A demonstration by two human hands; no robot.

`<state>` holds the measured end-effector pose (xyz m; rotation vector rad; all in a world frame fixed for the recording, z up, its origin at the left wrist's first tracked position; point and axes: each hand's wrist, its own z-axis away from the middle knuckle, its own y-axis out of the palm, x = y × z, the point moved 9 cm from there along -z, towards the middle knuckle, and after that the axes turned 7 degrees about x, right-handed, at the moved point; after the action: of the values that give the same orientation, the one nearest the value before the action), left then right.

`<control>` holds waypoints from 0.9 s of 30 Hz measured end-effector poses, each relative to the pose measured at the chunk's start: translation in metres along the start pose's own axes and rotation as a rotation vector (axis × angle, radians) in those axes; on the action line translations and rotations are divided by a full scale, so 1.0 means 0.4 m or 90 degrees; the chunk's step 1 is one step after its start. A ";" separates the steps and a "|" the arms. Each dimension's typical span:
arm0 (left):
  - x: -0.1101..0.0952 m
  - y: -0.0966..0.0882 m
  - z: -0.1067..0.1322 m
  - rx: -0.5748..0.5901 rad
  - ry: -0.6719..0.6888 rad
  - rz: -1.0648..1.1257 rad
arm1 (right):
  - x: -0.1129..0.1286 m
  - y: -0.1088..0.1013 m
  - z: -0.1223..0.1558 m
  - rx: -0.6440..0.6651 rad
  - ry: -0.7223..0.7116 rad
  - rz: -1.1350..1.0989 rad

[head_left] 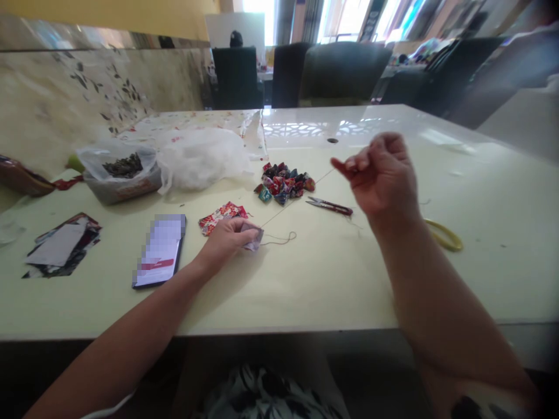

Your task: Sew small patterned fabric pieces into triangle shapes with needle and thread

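Note:
My left hand (225, 237) is closed, pinching a small folded piece of greyish-purple fabric (254, 238) just above the table. A thin thread (292, 205) runs taut from the fabric up to my right hand (384, 177). That hand is raised on the right with its fingers curled closed at the thread's far end; whether a needle is in them I cannot make out. A slack loop of thread (283, 240) lies right of the fabric. Patterned red fabric pieces (222, 215) lie stacked behind my left hand. Beyond the thread sits a pile of small colourful folded fabric pieces (283, 183).
Thread snips (329, 206) lie below my right hand, near a yellow ring (443, 235). To the left are a phone (161, 250), a stack of dark fabric pieces (63, 247), a bag-lined container (122, 183) and a white plastic bag (203, 157). Chairs (345, 73) stand behind the table.

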<state>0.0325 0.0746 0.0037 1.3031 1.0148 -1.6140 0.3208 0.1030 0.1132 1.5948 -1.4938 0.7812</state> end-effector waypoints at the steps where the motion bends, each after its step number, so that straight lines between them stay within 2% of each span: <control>1: 0.002 0.000 0.000 0.002 -0.003 0.008 | 0.011 -0.047 -0.008 -0.041 -0.043 0.032; 4: 0.003 0.001 0.000 0.004 -0.005 0.029 | 0.042 -0.193 -0.008 -0.191 -0.181 0.092; 6: 0.003 0.001 -0.001 0.003 -0.005 0.045 | 0.054 -0.258 0.000 -0.245 -0.239 0.152; 8: 0.004 0.001 -0.001 0.003 -0.005 0.061 | 0.050 -0.293 0.005 -0.295 -0.230 0.215; 10: 0.004 -0.001 -0.002 0.002 -0.004 0.070 | 0.035 -0.295 0.011 -0.350 -0.173 0.263; 12: 0.003 -0.004 -0.002 0.003 -0.001 0.069 | 0.008 -0.249 0.013 -0.355 -0.095 0.277; 13: 0.002 -0.005 -0.002 0.004 0.001 0.066 | -0.015 -0.203 0.007 -0.302 -0.044 0.262; 14: 0.000 -0.006 -0.002 0.004 0.004 0.062 | -0.042 -0.147 0.003 -0.233 0.012 0.240; 16: -0.004 -0.007 -0.001 0.003 0.008 0.058 | -0.102 -0.011 0.011 -0.045 0.123 0.165; 18: -0.009 -0.008 0.003 -0.005 0.009 0.059 | -0.154 0.112 0.052 0.111 0.230 0.079; 20: -0.018 -0.008 0.008 -0.011 0.012 0.059 | -0.195 0.207 0.109 0.247 0.329 0.036; 22: -0.028 -0.006 0.013 -0.011 0.016 0.059 | -0.221 0.270 0.164 0.361 0.397 0.016; 24: -0.036 -0.005 0.016 -0.007 0.018 0.061 | -0.237 0.311 0.210 0.468 0.451 0.016; 26: -0.039 -0.006 0.017 -0.003 0.017 0.068 | -0.245 0.326 0.235 0.527 0.479 0.016; 27: -0.038 -0.006 0.017 -0.001 0.017 0.073 | -0.245 0.326 0.237 0.527 0.480 0.006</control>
<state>0.0304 0.0708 0.0200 1.3600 0.9388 -1.5132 0.1729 0.0716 0.0007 1.5326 -0.6346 1.9121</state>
